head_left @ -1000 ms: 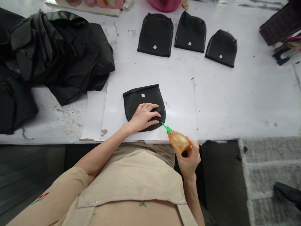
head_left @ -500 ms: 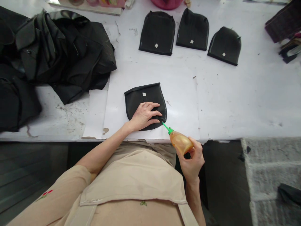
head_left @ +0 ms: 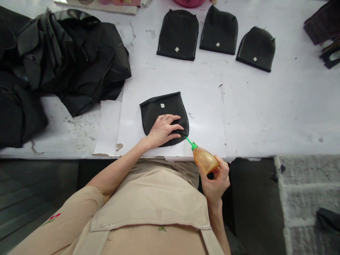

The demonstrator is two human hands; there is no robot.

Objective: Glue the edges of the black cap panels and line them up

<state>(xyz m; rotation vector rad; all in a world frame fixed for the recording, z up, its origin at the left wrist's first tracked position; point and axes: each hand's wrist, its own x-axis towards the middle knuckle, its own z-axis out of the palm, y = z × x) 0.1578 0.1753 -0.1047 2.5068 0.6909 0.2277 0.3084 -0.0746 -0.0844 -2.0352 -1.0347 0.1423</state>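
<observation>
A black rounded piece [head_left: 151, 115] with a small pale square mark lies on white paper near the table's front edge. My left hand [head_left: 165, 130] rests flat on it, fingers spread. My right hand [head_left: 216, 177] grips a squeeze bottle [head_left: 205, 160] of amber liquid, held tilted. Its green nozzle [head_left: 190, 142] points up and left, the tip at the lower right edge of the black piece, close to my left fingertips. Whether the tip touches the piece is too small to tell.
Three similar black pieces [head_left: 177, 35] lie at the back of the white table [head_left: 265, 117]. A heap of black material [head_left: 79, 56] covers the left side. A dark object [head_left: 322, 23] sits at the far right, and part of a pink container [head_left: 189, 3] shows at the back.
The nozzle tip has shifted slightly right and up along the edge of the black piece, with the bottle in my right hand. My left hand has stayed nearly still.
</observation>
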